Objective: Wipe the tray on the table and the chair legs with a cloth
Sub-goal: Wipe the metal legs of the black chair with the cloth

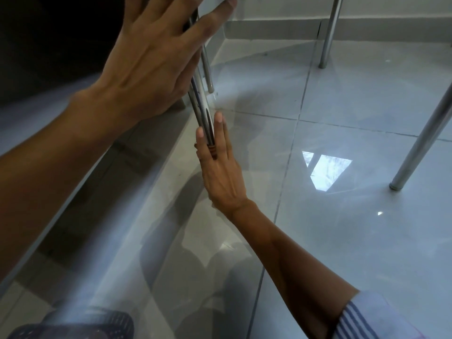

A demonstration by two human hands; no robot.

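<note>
A shiny metal chair leg (199, 94) runs down from the top centre to the tiled floor. My left hand (146, 67) lies flat against its upper part, fingers spread, holding nothing. My right hand (220, 172) reaches up from below, and the leg's lower end sits pinched between two of its straight fingers. A small orange-brown striped bit (213, 151) shows between those fingers; I cannot tell what it is. No cloth is clearly visible, and the tray is out of view.
A second leg (208, 69) stands just behind the first. Two more metal legs stand at the right, one far (329, 35) and one near (420, 140). Glossy grey floor tiles (342, 228) reach a wall skirting (269, 28). A dark meshed object (78, 324) sits at the bottom left.
</note>
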